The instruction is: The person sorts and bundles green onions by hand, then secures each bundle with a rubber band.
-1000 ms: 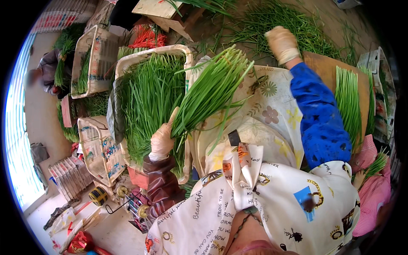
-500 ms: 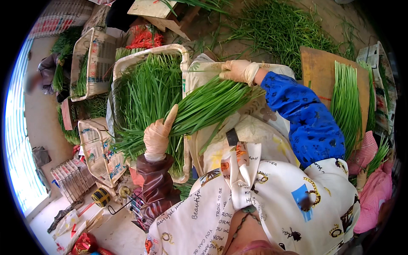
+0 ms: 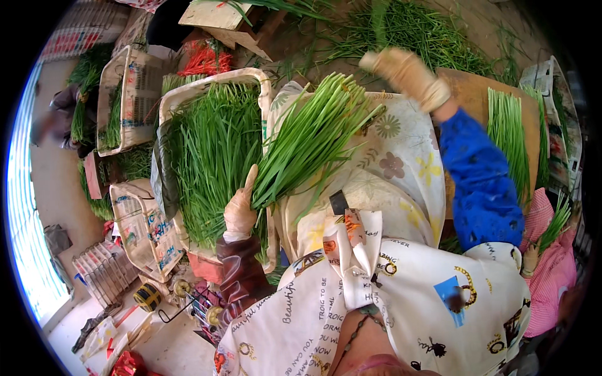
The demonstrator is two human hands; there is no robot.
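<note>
Left hand (image 3: 239, 212); green bundle (image 3: 313, 135) in its grip

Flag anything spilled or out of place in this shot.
Loose green stalks lie strewn in a tangled heap on the floor, beyond the wooden board. They look odd against the aligned row on that board and the gathered bunch in the left hand. Spill or discards, I can't tell.

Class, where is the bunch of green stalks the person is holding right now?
In the head view, the bunch is near the centre, slanting up and right from the left hand, by the filled crate and over the flowered cloth.
</note>
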